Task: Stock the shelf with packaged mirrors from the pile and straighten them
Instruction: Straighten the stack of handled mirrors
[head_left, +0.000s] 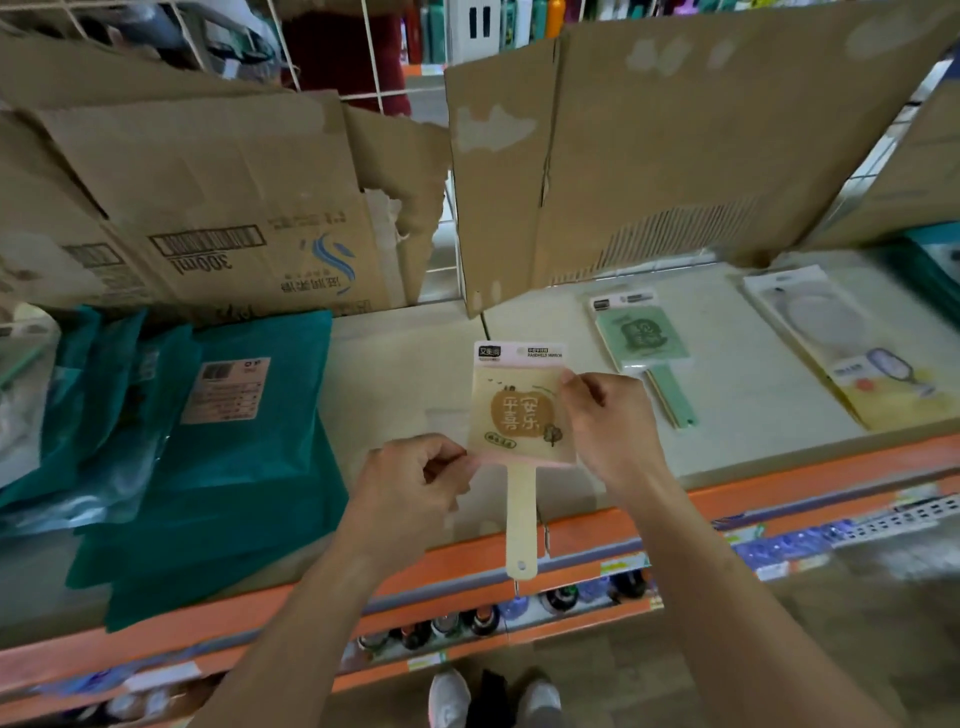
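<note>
I hold a cream packaged handheld mirror (519, 415) above the shelf top (405, 374), its long handle pointing toward me past the orange shelf edge. My left hand (410, 483) pinches its lower left corner. My right hand (608, 421) pinches its right edge near the top. A green packaged mirror (644, 338) lies flat on the shelf to the right. Further right lies a larger packaged round mirror (841, 338).
Teal plastic-wrapped packages (223, 441) are stacked on the shelf at left. Flattened cardboard boxes (649, 156) lean upright against the wire back. The orange shelf edge (779, 488) runs across below my hands, with small goods on the lower shelf. My shoes show at the bottom.
</note>
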